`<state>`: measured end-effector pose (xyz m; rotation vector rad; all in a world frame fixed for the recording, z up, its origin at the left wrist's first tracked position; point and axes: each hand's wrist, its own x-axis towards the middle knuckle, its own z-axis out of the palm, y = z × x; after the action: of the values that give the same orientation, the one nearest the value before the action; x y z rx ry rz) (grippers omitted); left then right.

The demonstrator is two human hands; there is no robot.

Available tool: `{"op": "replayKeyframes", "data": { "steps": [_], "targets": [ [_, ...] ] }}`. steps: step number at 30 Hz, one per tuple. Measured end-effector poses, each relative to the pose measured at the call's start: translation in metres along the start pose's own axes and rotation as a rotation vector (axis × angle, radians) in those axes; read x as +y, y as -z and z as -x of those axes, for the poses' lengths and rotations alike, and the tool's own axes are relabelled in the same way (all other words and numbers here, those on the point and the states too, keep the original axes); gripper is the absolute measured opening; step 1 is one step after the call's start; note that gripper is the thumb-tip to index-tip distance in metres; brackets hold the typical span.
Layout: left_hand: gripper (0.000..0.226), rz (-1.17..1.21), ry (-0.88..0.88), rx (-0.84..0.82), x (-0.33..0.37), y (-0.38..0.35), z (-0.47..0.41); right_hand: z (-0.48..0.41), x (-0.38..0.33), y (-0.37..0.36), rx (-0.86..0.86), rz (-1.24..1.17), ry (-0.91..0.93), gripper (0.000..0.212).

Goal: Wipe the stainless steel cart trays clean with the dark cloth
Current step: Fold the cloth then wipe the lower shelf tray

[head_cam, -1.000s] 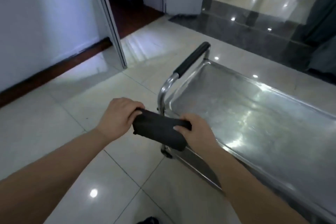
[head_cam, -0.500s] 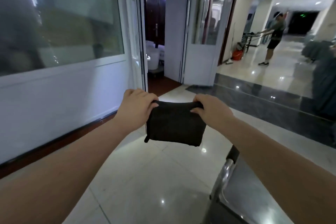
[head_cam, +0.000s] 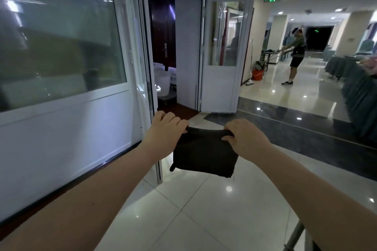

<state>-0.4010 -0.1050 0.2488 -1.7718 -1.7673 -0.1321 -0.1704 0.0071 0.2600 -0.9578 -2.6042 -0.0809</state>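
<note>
The dark cloth [head_cam: 204, 153], folded into a rough square, hangs in the air in front of me above the floor. My left hand [head_cam: 166, 131] pinches its top left corner and my right hand [head_cam: 242, 138] pinches its top right corner. Of the steel cart only a piece of the metal frame [head_cam: 295, 236] shows at the bottom right edge; its trays are out of view.
A white partition with a large window [head_cam: 61, 47] runs along the left. An open white door [head_cam: 222, 55] stands ahead. Farther down the hall a person [head_cam: 295, 55] stands near an orange bucket [head_cam: 257, 74]. Tables draped in dark cloth [head_cam: 359, 87] line the right side.
The view has lifted from the cart tray to the hallway. Both hands raised the cloth and let it hang open between them. The cart has dropped almost out of the frame.
</note>
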Motion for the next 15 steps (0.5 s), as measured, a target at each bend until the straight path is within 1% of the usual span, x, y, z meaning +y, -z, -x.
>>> {"op": "replayKeyframes", "data": {
  "steps": [5,10,12,15],
  "targets": [
    [0.024,0.116,0.013,-0.018,-0.023,-0.070,-0.088,-0.076,0.057,-0.037,0.023,0.055,0.093,0.020],
    [0.022,0.280,-0.030,0.006,-0.028,-0.155,-0.177,-0.147,0.126,-0.078,-0.015,0.102,0.090,0.025],
    [0.015,0.330,-0.090,0.014,-0.024,-0.195,-0.213,-0.171,0.159,-0.099,-0.048,0.139,0.087,0.028],
    [0.004,0.373,-0.208,0.079,-0.013,-0.259,-0.280,-0.202,0.218,-0.132,-0.080,0.150,0.065,0.029]
  ]
}}
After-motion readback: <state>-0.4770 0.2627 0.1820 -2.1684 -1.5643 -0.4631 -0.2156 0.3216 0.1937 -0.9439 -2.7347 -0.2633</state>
